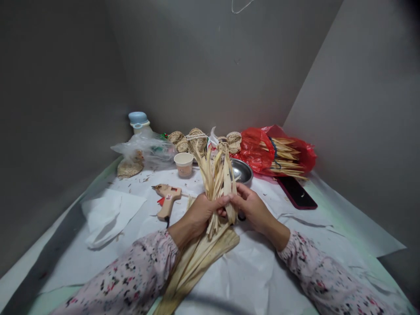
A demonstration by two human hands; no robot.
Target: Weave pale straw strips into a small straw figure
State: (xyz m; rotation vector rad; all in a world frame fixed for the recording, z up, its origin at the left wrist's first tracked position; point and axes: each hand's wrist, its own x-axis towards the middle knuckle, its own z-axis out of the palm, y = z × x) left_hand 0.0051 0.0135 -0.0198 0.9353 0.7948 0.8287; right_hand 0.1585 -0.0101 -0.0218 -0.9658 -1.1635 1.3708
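A loose bundle of pale dried husk strips (pixel 211 170) stands upright in front of me, its ends fanning out at the top. My left hand (pixel 201 214) is wrapped round the lower part of the bundle. My right hand (pixel 251 203) pinches a wider husk strip (pixel 229 177) at the bundle's right side, thumb close to the left thumb. Under my hands, long broad dried leaves (pixel 197 271) lie on the paper, partly covered by my left forearm. A beige hot glue gun (pixel 168 199) rests on its side left of my left hand.
Behind the bundle are a metal bowl (pixel 242 172), a paper cup (pixel 184 165) and several woven coils (pixel 197 140). A red plastic bag (pixel 257 151) of dried strips and a phone (pixel 297 192) lie right. Left are a clear bag (pixel 147 146), a blue-lidded bottle (pixel 138 119) and folded paper (pixel 111 214).
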